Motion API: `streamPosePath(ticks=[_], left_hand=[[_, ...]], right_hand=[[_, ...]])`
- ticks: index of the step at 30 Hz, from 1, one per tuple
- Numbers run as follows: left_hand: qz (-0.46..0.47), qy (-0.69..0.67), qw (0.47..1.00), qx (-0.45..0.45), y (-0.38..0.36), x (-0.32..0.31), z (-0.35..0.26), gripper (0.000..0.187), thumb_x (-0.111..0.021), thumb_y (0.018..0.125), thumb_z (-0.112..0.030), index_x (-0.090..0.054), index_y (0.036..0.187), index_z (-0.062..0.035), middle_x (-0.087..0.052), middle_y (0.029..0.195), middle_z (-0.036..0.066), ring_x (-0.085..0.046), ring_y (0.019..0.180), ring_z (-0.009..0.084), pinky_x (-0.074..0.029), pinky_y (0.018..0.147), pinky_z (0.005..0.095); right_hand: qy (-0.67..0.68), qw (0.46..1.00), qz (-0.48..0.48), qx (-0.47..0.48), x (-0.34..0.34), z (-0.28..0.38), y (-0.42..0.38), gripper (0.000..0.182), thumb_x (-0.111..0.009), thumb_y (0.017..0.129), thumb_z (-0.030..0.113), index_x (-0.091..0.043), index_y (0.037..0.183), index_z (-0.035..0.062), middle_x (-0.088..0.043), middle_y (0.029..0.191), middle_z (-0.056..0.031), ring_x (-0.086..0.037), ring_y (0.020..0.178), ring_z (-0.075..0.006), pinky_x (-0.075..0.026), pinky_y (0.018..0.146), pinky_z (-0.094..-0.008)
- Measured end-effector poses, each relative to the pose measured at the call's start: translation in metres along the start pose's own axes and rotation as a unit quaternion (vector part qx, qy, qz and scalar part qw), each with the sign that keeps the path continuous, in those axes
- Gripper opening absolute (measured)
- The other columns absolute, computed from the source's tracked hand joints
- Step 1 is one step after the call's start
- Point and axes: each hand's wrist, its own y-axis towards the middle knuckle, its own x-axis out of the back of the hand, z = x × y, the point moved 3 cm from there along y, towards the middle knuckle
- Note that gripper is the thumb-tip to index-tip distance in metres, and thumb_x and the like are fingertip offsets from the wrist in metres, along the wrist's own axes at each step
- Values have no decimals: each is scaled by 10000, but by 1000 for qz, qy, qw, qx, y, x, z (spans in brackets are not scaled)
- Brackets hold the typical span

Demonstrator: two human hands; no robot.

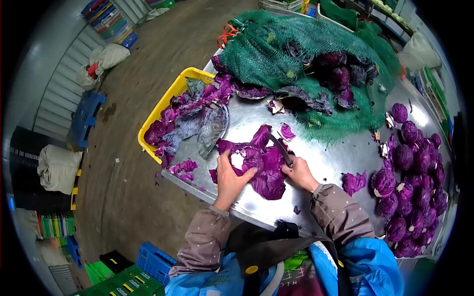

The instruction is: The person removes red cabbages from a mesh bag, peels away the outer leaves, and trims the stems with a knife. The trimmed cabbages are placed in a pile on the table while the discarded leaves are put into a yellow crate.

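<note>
A purple cabbage (251, 157) sat near the six o'clock edge of the shiny counter (318, 160). The left hand (232, 180) held it at seven o'clock, thumb and fingers spread. Between three and four, the right hand (299, 173) was closed around a dark knife (280, 148), its blade pointing to eleven. From the cabbage, a yellow basket (198, 74) with purple leaves (190, 123) was at ten, a green net bag (266, 44) at one, and a cabbage heap (419, 163) at three.
</note>
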Motion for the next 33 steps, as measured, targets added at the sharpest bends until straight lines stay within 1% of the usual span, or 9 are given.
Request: streamPosePath(ticks=[2,5,9,13,19,21,27,31,33], left_hand=[[2,-9,1000,-16,-4,-2,-4,875,-799,663,-335,-326,1284,58,-415,1186,228,-430,1135,365,-356,978,414],[16,-17,999,-37,-7,-5,-8,911,-820,639,-283,-297,1302,59,-390,1226,236,-404,1170,384,-351,995,417],[11,1,996,-88,-7,-13,-19,918,-840,599,-220,-309,1301,41,-388,1259,230,-409,1174,374,-350,1000,420],[22,1,994,-103,-12,-12,-18,929,-839,598,-226,-298,1305,39,-367,1277,229,-387,1193,378,-333,1015,428],[60,-54,991,-110,-17,-1,0,931,-848,584,-213,-299,1295,31,-330,1321,232,-361,1221,383,-310,1041,438],[76,-60,991,-87,-20,8,6,955,-858,561,-198,-293,1296,32,-324,1334,227,-348,1234,379,-301,1049,437],[76,128,982,-120,-18,4,-37,871,-852,538,-222,-423,1281,-72,-345,1317,225,-377,1201,410,-352,994,450],[76,-7,994,-81,-4,19,-8,763,-826,580,-220,-467,1237,-70,-399,1267,197,-455,1134,347,-395,968,426],[99,-325,937,80,-5,23,11,701,-778,666,-152,-419,1261,-55,-480,1232,127,-536,1076,249,-457,931,344]], right_hand=[[-82,994,-40,53,14,37,-11,537,-672,800,355,-503,1172,6,-626,824,-200,-624,802,-375,-483,686,-425],[-134,960,-140,201,32,94,-30,357,-549,895,258,-506,1223,123,-556,1074,-149,-618,823,-336,-498,691,-413],[-246,938,-54,238,2,110,-30,346,-521,890,216,-524,1236,210,-539,1114,-135,-633,740,-316,-521,627,-401],[-255,941,-98,201,4,85,9,375,-515,892,222,-506,1265,189,-581,1055,-155,-635,763,-318,-519,616,-405],[-161,971,-2,176,1,73,24,479,-645,811,321,-533,1225,107,-645,943,-189,-613,907,-359,-483,757,-435],[-161,986,-43,18,2,58,31,408,-635,817,276,-576,1164,68,-649,899,-212,-617,893,-368,-481,759,-434],[-146,980,-83,107,-20,67,14,376,-640,758,180,-527,1080,23,-621,948,-210,-609,849,-401,-483,735,-468],[-147,983,-100,53,-14,34,31,386,-614,760,177,-538,1104,19,-619,975,-226,-605,871,-404,-488,752,-458],[-187,976,-82,77,-13,46,25,393,-604,761,181,-548,1110,10,-622,978,-230,-609,873,-395,-487,765,-456]])
